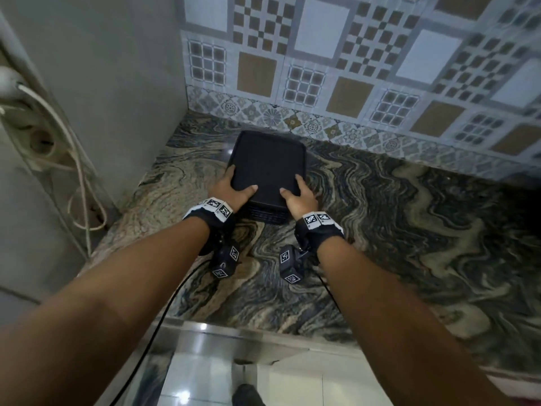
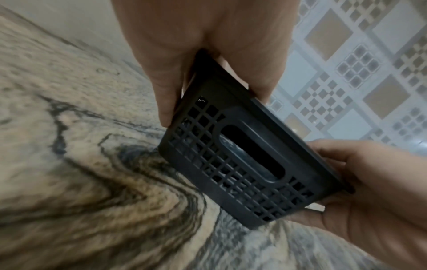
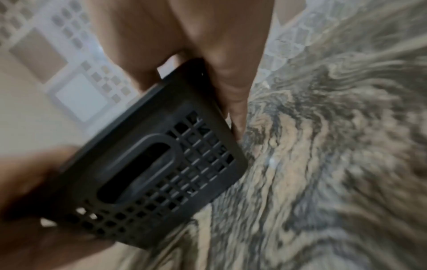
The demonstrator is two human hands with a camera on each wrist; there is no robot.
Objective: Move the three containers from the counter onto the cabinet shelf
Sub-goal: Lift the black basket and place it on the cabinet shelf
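One black plastic container (image 1: 269, 165) with a flat lid and lattice sides stands near the back of the marbled counter (image 1: 409, 230), close to the tiled wall. My left hand (image 1: 234, 190) grips its near left corner, thumb on the lid and fingers down the side. At the near right corner my right hand (image 1: 298, 194) holds it the same way. The left wrist view shows the container's (image 2: 242, 159) lattice end with a handle slot, between the left hand (image 2: 196, 54) and right hand (image 2: 369, 191). Whether its base touches the counter I cannot tell. No other container or shelf is in view.
A patterned tile backsplash (image 1: 351, 68) runs behind the counter. A grey panel (image 1: 102, 83) closes the left side, with a power socket (image 1: 38, 139) and white cables (image 1: 82, 177) beside it. The counter's front edge (image 1: 263, 332) is near me, with pale floor tiles below.
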